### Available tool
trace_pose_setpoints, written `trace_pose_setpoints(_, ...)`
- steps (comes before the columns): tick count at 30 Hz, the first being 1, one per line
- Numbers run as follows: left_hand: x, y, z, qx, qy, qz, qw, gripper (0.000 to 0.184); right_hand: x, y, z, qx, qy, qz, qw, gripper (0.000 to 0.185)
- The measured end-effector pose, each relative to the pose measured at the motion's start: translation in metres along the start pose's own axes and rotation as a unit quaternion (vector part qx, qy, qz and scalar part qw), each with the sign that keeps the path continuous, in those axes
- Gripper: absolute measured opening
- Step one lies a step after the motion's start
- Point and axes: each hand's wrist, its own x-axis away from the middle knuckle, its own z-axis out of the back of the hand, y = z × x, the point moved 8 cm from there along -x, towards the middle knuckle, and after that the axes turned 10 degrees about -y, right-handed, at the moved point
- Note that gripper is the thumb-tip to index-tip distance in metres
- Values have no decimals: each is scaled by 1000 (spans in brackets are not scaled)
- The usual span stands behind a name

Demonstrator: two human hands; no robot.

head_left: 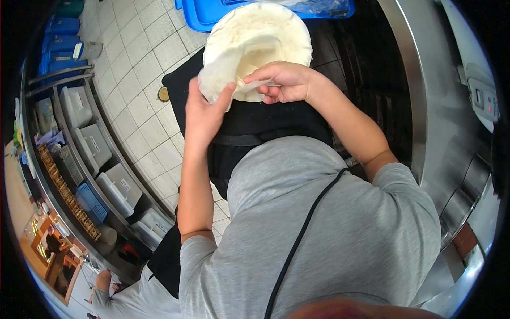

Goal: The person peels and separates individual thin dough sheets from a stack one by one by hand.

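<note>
A thick, round, cream-white stack of thin, soft sheets (257, 26) rests over my lap, on black cloth. It looks like thin dough wrappers, though I cannot be sure. One thin white sheet (218, 74) is lifted at the near left side of the stack. My left hand (209, 106) grips its edge between thumb and fingers. My right hand (284, 81) is closed in a pinch on a strip or edge of the sheet, over the near side of the stack. Whether the sheet is fully apart from the stack cannot be seen.
Beyond the stack is a blue plastic tray (199, 18) with clear plastic (319, 5) on it. Lidded white bins (94, 146) fill a metal shelf on the left. A steel counter (404, 32) runs along the right. Another person's arm (101, 282) shows at lower left.
</note>
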Motion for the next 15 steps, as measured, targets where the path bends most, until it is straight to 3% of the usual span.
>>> trace_pose_setpoints(2, 1, 11, 8, 237, -8, -27, 971, 37, 4, -3, -11, 109, -88, -13, 990, 27)
trace_pose_setpoints(3, -2, 6, 11, 310, -42, 2, 950, 37, 5, -4, -8, 110, -88, -13, 990, 27)
trace_pose_setpoints(6, 0, 12, 31, 397, 45, -38, 916, 31, 10, -14, -11, 239, -132, 17, 962, 33)
trace_pose_setpoints(10, 13, 27, 65, 409, 109, -113, 899, 30, 29, -37, -10, 381, -27, 69, 922, 48)
trace_pose_setpoints(12, 22, 43, 76, 385, 135, -133, 903, 32, 48, -75, -15, 554, 172, 247, 776, 41)
trace_pose_setpoints(13, 24, 51, 76, 359, 123, -141, 914, 30, 50, -77, -27, 505, 144, 316, 790, 38)
trace_pose_setpoints(14, 27, 59, 76, 332, 111, -151, 924, 29, 44, -74, -34, 505, 144, 315, 790, 38)
trace_pose_setpoints(15, 32, 67, 69, 333, 112, -152, 924, 29, 35, -70, -42, 366, 68, 357, 857, 39)
